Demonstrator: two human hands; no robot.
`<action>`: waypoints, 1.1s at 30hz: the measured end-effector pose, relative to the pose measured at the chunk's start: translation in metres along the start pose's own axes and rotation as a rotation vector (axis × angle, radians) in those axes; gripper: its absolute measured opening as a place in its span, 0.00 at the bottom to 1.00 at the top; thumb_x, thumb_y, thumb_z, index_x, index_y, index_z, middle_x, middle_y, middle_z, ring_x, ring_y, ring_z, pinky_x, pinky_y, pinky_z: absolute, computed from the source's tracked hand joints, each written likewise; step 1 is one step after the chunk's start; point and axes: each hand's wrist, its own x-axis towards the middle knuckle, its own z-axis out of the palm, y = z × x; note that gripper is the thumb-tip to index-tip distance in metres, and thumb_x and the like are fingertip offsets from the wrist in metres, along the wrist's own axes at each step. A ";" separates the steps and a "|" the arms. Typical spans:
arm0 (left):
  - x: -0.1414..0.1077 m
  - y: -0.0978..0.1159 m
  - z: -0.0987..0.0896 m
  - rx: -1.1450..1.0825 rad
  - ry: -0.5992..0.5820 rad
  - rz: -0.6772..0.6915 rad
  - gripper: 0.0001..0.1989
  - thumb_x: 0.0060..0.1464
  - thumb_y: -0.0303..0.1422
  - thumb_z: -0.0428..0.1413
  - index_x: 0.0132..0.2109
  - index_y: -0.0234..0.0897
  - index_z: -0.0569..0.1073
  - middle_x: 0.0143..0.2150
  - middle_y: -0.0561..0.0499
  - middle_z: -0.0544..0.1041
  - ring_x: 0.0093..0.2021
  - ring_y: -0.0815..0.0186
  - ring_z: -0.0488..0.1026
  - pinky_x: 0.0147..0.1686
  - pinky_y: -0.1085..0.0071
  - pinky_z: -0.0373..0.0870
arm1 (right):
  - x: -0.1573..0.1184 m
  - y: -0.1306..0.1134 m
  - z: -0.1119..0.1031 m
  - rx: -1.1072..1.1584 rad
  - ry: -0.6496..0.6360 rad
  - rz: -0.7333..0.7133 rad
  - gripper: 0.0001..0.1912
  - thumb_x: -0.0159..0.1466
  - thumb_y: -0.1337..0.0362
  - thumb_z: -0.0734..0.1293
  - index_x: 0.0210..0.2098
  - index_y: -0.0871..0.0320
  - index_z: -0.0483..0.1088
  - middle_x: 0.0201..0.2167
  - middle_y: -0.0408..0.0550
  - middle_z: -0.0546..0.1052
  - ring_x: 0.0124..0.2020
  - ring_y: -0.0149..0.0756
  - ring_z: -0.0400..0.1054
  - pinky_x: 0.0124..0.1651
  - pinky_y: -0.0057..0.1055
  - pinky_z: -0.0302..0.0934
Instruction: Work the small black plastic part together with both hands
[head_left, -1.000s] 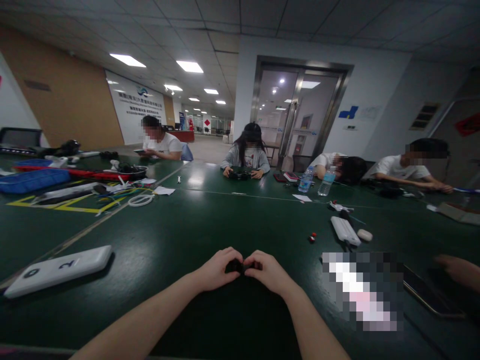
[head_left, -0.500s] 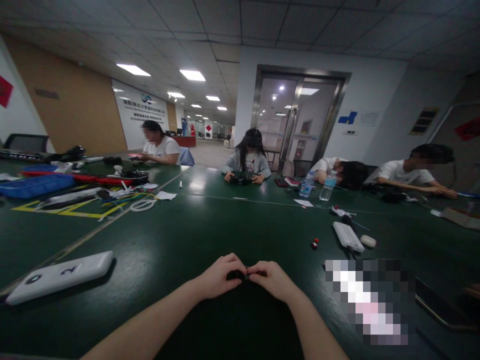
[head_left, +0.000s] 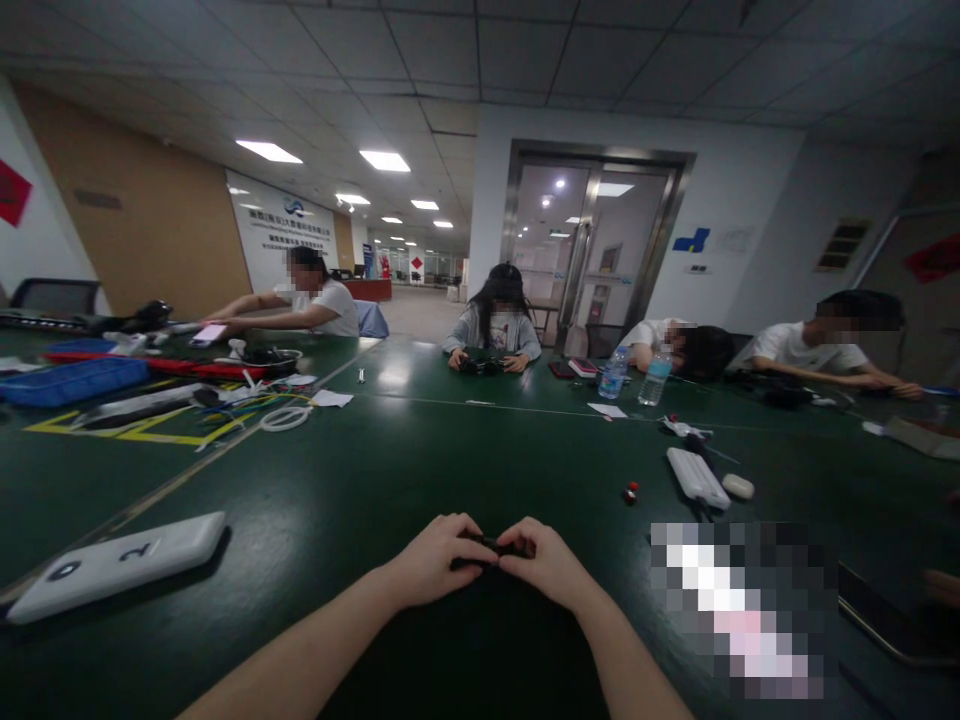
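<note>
My left hand [head_left: 435, 562] and my right hand [head_left: 534, 562] meet in front of me over the dark green table [head_left: 337, 480]. Their fingers pinch a small black object [head_left: 491, 545] between them, and most of it is hidden by my fingers. A white power bank marked with a 2 [head_left: 116, 565] lies to my left, well away from my left hand. To my right, nearer my right hand, are a small red-and-black part [head_left: 631, 492] and a second white power bank [head_left: 697, 478].
A pixelated patch [head_left: 742, 610] covers something at right, beside a phone [head_left: 892, 620]. Blue trays, cables and tools lie at far left. Several seated people work along the table; water bottles [head_left: 656, 378] stand near the far edge. Another person's hand [head_left: 943, 588] shows at right.
My hands have shifted slightly, and the black object now shows a little more between my fingers. The person at far left has stretched their arms forward. The hand at right has drawn back toward the frame edge.
</note>
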 end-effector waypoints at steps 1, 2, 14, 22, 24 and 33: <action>0.000 -0.003 -0.001 0.035 0.007 0.005 0.18 0.54 0.34 0.53 0.52 0.57 0.71 0.50 0.53 0.68 0.49 0.60 0.64 0.50 0.62 0.61 | 0.000 0.002 -0.001 0.006 0.010 0.017 0.12 0.52 0.63 0.69 0.37 0.57 0.74 0.32 0.44 0.70 0.32 0.33 0.64 0.35 0.29 0.59; 0.000 -0.007 -0.002 0.069 0.020 0.003 0.18 0.55 0.34 0.53 0.52 0.57 0.71 0.50 0.53 0.68 0.49 0.60 0.64 0.50 0.62 0.60 | 0.001 0.003 -0.003 0.017 0.017 0.043 0.13 0.53 0.62 0.69 0.39 0.56 0.74 0.32 0.44 0.70 0.32 0.33 0.64 0.35 0.30 0.59; -0.068 -0.128 -0.078 0.196 0.491 -1.311 0.24 0.56 0.46 0.43 0.58 0.50 0.66 0.50 0.41 0.70 0.51 0.47 0.66 0.44 0.55 0.64 | 0.001 0.022 -0.014 0.154 0.095 0.151 0.12 0.60 0.60 0.63 0.41 0.56 0.72 0.39 0.46 0.74 0.41 0.37 0.68 0.44 0.35 0.62; -0.070 -0.124 -0.074 0.197 0.705 -1.415 0.28 0.55 0.43 0.43 0.62 0.44 0.61 0.53 0.36 0.68 0.52 0.45 0.65 0.46 0.52 0.62 | 0.002 0.022 -0.015 0.125 0.151 0.183 0.11 0.60 0.62 0.63 0.42 0.56 0.72 0.39 0.46 0.74 0.41 0.37 0.69 0.46 0.35 0.62; -0.070 -0.125 -0.074 0.202 0.706 -1.425 0.30 0.55 0.44 0.43 0.63 0.39 0.58 0.53 0.34 0.68 0.52 0.45 0.65 0.46 0.54 0.62 | 0.002 0.022 -0.015 0.117 0.152 0.197 0.11 0.60 0.63 0.63 0.42 0.56 0.72 0.39 0.46 0.75 0.42 0.37 0.69 0.46 0.35 0.62; -0.072 -0.138 -0.073 0.200 0.705 -1.444 0.28 0.50 0.44 0.47 0.55 0.33 0.69 0.53 0.34 0.69 0.52 0.45 0.66 0.45 0.55 0.65 | 0.001 0.022 -0.016 0.091 0.107 0.209 0.12 0.60 0.61 0.63 0.42 0.57 0.71 0.40 0.46 0.74 0.42 0.37 0.69 0.45 0.33 0.62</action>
